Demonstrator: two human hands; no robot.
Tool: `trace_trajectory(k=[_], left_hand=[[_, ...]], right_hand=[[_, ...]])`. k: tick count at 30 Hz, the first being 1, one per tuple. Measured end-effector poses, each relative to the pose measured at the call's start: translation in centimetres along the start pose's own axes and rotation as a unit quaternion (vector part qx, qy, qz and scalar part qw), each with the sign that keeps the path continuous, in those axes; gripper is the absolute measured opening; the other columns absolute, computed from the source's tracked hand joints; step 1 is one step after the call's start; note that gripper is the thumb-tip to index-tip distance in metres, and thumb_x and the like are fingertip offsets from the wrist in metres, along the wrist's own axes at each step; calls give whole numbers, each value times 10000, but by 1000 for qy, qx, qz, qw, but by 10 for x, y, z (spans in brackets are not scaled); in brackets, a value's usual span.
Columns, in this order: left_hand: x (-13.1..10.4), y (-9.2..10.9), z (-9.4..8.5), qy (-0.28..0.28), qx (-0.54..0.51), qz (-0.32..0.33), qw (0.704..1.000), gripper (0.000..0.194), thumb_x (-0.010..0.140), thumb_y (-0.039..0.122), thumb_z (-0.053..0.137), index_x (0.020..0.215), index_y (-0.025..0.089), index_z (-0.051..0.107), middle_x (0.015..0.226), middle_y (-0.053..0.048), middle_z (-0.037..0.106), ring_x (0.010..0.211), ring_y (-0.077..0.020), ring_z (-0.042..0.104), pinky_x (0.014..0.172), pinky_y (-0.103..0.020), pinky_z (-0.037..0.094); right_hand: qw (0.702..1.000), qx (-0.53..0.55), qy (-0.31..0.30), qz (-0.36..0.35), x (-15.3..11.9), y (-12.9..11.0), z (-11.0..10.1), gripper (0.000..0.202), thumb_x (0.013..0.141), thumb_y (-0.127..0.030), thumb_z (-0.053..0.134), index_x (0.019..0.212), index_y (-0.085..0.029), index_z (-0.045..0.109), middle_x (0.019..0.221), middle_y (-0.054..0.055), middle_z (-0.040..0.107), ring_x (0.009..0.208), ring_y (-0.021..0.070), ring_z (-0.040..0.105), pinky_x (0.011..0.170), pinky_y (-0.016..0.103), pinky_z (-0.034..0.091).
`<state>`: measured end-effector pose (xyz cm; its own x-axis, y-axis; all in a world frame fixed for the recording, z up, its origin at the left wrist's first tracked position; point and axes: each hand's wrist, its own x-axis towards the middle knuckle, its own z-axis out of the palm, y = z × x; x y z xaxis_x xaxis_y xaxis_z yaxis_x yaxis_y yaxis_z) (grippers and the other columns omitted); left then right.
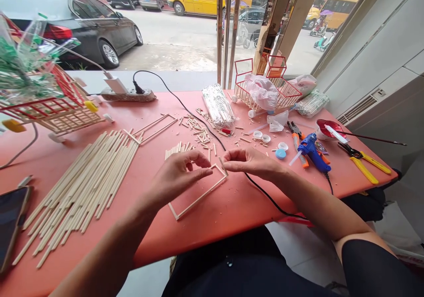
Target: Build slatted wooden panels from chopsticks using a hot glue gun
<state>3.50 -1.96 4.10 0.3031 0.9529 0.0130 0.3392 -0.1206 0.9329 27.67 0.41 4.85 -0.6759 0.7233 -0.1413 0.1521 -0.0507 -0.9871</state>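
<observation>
Both hands curl palm-down at mid-bench: the left hand (pixel 180 173) and right hand (pixel 251 161) each pinch the far end of a stick frame (pixel 198 195) lying flat; loose sticks (pixel 82 186) lie left, glue gun (pixel 311 151) right

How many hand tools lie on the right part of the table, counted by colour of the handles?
Blue: 1, the glue gun
Orange: 1, the orange-handled tool
Yellow: 1, the yellow pliers
Total: 3
</observation>
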Motion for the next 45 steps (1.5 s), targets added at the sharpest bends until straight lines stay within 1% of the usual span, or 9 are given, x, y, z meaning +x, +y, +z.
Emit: trace_trajectory(k=[2,5,11,14,17,22,26,31,45], left_hand=[[0,-8,-3,26,133,34,990,151,794,372,814,766,237,752,816,-56,733,736,-221,595,682,-321,403],[-4,-19,2,24,268,37,962,129,840,312,742,763,247,662,844,-55,699,823,-269,599,734,-352,389],[-8,-20,17,9,374,56,926,177,921,225,616,752,261,579,879,-86,686,919,-312,609,707,-369,377],[-8,-12,19,14,391,46,919,209,924,207,604,724,255,566,863,-111,689,920,-330,611,698,-376,385],[-9,-7,21,28,395,36,918,155,921,181,606,777,236,623,807,-98,681,886,-320,614,711,-369,406],[-11,-13,21,40,377,82,922,153,981,210,580,939,205,727,870,-77,726,933,-295,633,751,-348,439],[-10,-17,20,49,363,106,924,203,990,196,568,901,188,750,835,-61,709,842,-253,639,762,-337,439],[-10,-13,19,74,349,128,925,210,977,181,587,855,181,758,768,-32,657,707,-196,594,698,-305,413],[-16,-8,22,114,365,186,905,230,971,132,576,841,168,763,739,-19,639,650,-175,577,653,-295,402]], right_hand=[[1000,-28,9,-2,2,2,0,385,831,-521,805,843,-162,665,788,-25,571,737,119,462,695,259,344],[996,-79,24,17,5,2,4,334,829,-481,758,814,-167,644,754,-28,550,725,125,453,679,264,333],[984,-161,66,34,9,-3,13,209,806,-370,675,751,-175,623,723,-25,565,721,132,482,682,272,353],[978,-192,68,47,10,-2,15,171,809,-332,658,750,-172,639,692,-33,569,686,122,477,652,264,343],[974,-208,70,60,10,0,16,162,823,-312,643,750,-167,649,688,-32,583,681,119,496,644,256,349],[965,-244,80,60,7,-2,20,157,845,-257,640,719,-167,620,654,-45,544,651,104,472,638,250,334],[948,-297,108,43,6,-3,24,165,859,-190,647,705,-170,589,635,-54,513,628,93,446,638,251,321],[920,-368,134,26,7,-1,26,115,853,-122,663,745,-153,639,657,-41,546,640,98,484,643,253,321],[903,-403,148,11,6,2,24,78,884,-160,683,806,-161,686,714,-16,607,670,113,494,657,264,313]])
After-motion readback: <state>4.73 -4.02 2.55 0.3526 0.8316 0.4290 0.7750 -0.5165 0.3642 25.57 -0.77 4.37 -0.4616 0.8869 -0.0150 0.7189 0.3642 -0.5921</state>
